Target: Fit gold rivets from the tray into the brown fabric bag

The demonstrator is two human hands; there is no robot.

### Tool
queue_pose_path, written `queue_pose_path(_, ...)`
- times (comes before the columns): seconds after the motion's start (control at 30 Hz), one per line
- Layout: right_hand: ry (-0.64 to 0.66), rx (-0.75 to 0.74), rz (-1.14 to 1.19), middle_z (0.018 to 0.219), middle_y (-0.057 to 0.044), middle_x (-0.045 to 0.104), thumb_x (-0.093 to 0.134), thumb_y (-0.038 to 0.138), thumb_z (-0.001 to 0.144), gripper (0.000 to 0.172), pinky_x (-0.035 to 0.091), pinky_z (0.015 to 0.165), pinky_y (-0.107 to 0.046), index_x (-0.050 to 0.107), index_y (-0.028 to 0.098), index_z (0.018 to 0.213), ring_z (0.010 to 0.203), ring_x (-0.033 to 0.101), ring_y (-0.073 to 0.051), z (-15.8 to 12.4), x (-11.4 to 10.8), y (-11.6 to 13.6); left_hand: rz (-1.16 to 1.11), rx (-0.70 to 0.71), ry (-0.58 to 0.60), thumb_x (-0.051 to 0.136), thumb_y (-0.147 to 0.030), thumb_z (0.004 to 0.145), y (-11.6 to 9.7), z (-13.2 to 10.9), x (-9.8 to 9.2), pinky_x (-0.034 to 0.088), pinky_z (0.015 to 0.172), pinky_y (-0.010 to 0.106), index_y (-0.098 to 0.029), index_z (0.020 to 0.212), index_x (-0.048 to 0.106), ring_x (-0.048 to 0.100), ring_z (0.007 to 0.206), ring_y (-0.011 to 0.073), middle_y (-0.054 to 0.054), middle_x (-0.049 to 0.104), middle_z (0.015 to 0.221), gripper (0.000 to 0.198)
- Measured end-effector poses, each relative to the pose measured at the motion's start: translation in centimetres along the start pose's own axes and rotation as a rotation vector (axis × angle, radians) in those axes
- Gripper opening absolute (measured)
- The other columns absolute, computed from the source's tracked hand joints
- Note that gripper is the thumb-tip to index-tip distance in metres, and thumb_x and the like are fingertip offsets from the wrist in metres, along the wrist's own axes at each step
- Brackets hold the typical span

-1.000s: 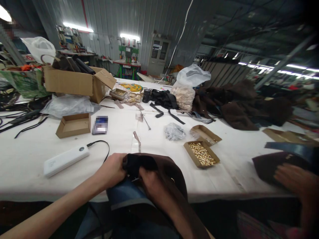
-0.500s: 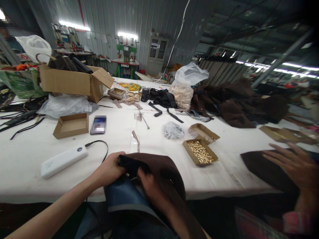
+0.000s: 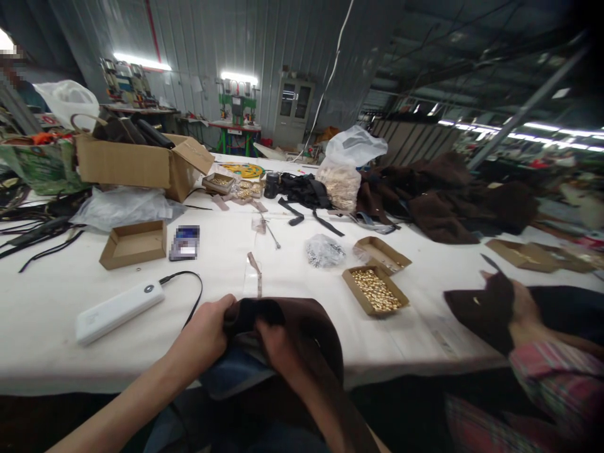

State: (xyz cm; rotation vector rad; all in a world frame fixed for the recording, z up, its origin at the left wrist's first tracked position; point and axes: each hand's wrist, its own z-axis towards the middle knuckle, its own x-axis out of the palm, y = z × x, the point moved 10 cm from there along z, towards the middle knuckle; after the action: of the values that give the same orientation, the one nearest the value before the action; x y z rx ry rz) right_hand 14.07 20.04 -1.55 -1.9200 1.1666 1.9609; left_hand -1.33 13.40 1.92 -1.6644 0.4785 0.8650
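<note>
A dark brown fabric piece (image 3: 321, 321) with a blue lining (image 3: 236, 372) hangs over the table's front edge. My left hand (image 3: 212, 330) is closed on its folded edge, at the left end of a black part (image 3: 255, 309). Inside the opening, my right hand (image 3: 276, 343) has its fingers curled against the black part and the brown cloth. Its fingertips are partly hidden by the material. A small shiny fitting shows on the brown side.
At right, a co-worker's hand (image 3: 526, 308) holds another brown piece (image 3: 476, 308). Ahead lie a box of gold-coloured studs (image 3: 401, 299), a bag of silver bits (image 3: 325, 250) and an open carton (image 3: 125, 163). A white power bank (image 3: 117, 311) with a cable lies left.
My hands stay on the brown piece, which has tipped so less blue lining shows. The co-worker's hand, spread over their piece before, now grips it with a flap raised.
</note>
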Motion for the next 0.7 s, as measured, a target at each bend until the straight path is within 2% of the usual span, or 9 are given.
queue_pose_path(0.1,0.005,-0.052,-0.086,0.111,-0.007,0.084,0.046,0.040,0.116,0.037,0.049,0.065,-0.031,0.070,0.036,0.145,0.090,0.079,-0.026,-0.2,-0.9,1.1,-0.002,0.042,-0.021,0.054,0.010,0.078,-0.4,0.1,0.1,0.041,0.073,0.030,-0.022,0.091,0.061,0.072,0.087,0.0243,0.003,0.074,0.087,0.036)
queue_pose_path(0.23,0.030,-0.068,-0.171,0.109,-0.006,0.083,0.039,0.031,0.117,0.039,0.047,0.061,-0.030,0.068,0.035,0.144,0.090,0.079,-0.025,-0.8,-1.9,2.2,0.048,0.067,-0.054,0.051,0.014,0.077,-0.5,0.1,0.4,0.040,0.076,0.031,-0.022,0.095,0.058,0.070,0.090,0.0245,0.004,0.075,0.092,0.040)
queue_pose_path(0.33,0.049,-0.064,-0.169,0.124,-0.008,0.081,0.036,0.037,0.119,0.041,0.057,0.071,-0.030,0.066,0.033,0.147,0.102,0.080,-0.026,-1.1,-1.9,2.4,0.027,0.090,-0.060,0.053,0.013,0.079,-0.3,0.1,0.6,0.041,0.077,0.030,-0.022,0.099,0.059,0.071,0.092,0.0246,0.005,0.075,0.094,0.040)
queue_pose_path(0.43,0.095,-0.010,-0.159,0.131,-0.009,0.080,0.037,0.036,0.118,0.042,0.063,0.081,-0.033,0.065,0.034,0.150,0.105,0.080,-0.027,-1.3,-1.3,1.8,-0.044,0.098,-0.061,0.058,0.007,0.079,0.5,0.5,0.4,0.040,0.073,0.029,-0.022,0.093,0.060,0.069,0.084,0.0224,0.002,0.074,0.087,0.032)
queue_pose_path(0.53,0.102,-0.055,-0.174,0.143,-0.011,0.077,0.034,0.032,0.118,0.047,0.065,0.087,-0.038,0.062,0.034,0.155,0.110,0.081,-0.030,-1.4,-0.6,1.9,-0.179,0.053,-0.035,0.070,-0.011,0.082,2.0,1.4,0.3,0.041,0.068,0.028,-0.021,0.089,0.065,0.067,0.078,0.0220,0.000,0.073,0.081,0.013)
queue_pose_path(0.6,0.074,-0.086,-0.222,0.151,-0.014,0.073,0.030,0.029,0.119,0.050,0.065,0.096,-0.041,0.061,0.031,0.158,0.116,0.080,-0.032,-1.2,-0.1,2.0,-0.275,0.042,0.014,0.075,-0.023,0.081,2.6,1.9,0.5,0.044,0.068,0.028,-0.020,0.092,0.071,0.068,0.080,0.0232,0.000,0.075,0.082,0.012)
queue_pose_path(0.7,0.073,-0.047,-0.330,0.140,-0.016,0.078,0.027,0.022,0.118,0.054,0.064,0.102,-0.044,0.064,0.029,0.156,0.113,0.081,-0.032,-0.8,0.8,1.4,-0.350,0.051,0.087,0.073,-0.027,0.080,2.5,1.9,0.9,0.050,0.073,0.028,-0.018,0.095,0.078,0.072,0.087,0.0258,0.002,0.079,0.088,0.018)
